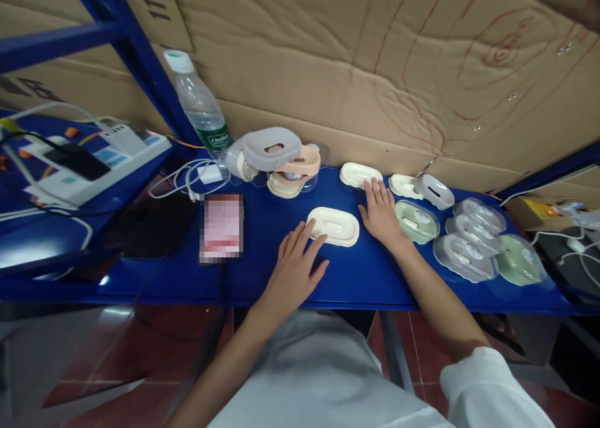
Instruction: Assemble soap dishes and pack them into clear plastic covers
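Observation:
My left hand has its fingers spread, with the fingertips at the left end of a cream oval tray-like part lying on the blue table. My right hand is stretched out flat, its fingertips at the edge of a second cream oval part farther back. Right of that hand lies a green oval case with a clear cover. Behind it are another cream part and a grey slotted oval shell. Neither hand grips anything.
Clear-covered cases cluster at the right. Grey and peach shells are piled at the back left beside a water bottle. A phone, white cable and power strip lie left. A cardboard wall stands behind.

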{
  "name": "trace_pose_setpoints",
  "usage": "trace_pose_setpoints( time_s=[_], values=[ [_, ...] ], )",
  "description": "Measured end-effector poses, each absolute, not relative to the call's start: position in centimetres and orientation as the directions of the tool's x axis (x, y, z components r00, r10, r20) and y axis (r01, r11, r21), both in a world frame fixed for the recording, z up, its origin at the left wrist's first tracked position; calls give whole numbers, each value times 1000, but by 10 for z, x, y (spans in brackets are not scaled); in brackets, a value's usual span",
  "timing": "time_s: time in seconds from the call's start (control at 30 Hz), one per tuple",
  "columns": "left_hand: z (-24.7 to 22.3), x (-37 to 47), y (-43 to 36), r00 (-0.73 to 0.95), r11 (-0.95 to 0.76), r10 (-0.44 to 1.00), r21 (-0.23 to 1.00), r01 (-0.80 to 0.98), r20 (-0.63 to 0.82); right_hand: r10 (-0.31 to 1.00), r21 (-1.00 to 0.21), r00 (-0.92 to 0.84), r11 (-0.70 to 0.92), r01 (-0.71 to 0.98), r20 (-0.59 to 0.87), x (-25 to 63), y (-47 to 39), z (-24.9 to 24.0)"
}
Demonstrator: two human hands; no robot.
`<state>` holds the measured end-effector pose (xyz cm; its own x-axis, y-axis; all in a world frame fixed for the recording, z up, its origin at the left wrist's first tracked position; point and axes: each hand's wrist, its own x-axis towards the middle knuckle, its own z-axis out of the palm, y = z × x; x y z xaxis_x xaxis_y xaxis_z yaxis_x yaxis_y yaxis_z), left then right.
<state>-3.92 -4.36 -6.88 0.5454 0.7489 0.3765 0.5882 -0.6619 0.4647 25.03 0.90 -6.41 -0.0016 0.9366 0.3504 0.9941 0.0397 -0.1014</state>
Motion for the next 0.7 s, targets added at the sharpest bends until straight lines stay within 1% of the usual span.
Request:
trace_pose_setpoints(
  time_s=[0.07, 0.2, 0.27, 0.33, 0.43, 0.53, 0.63, 0.7],
  values=[
    [-70, -39, -44, 567, -669, 742, 438, 600, 357, 933, -76, 9, 20, 997, 360, 252, 19, -66],
    [-70, -39, -46, 548, -661, 751, 409, 629, 370, 910, -83, -17, 57, 995, 414, 248, 17, -63],
    [-69, -40, -46, 521, -651, 758, 401, 644, 392, 903, -97, -37, 87, 992, 428, 245, 10, -60],
    [-69, -41, -46, 501, -645, 761, 400, 651, 412, 894, -123, -86, 154, 980, 440, 242, 2, -58],
    [-71, -42, -45, 475, -638, 765, 414, 649, 435, 890, -196, -178, 280, 940, 420, 237, -5, -58],
    [-74, -42, -44, 482, -651, 756, 430, 626, 444, 896, -258, -232, 342, 903, 378, 234, -5, -61],
    [-76, -43, -43, 506, -683, 728, 429, 591, 462, 892, -268, -271, 378, 886, 361, 234, -3, -65],
    [-74, -44, -44, 489, -700, 710, 429, 571, 506, 887, -271, -300, 403, 874, 351, 235, -3, -65]
  ],
)
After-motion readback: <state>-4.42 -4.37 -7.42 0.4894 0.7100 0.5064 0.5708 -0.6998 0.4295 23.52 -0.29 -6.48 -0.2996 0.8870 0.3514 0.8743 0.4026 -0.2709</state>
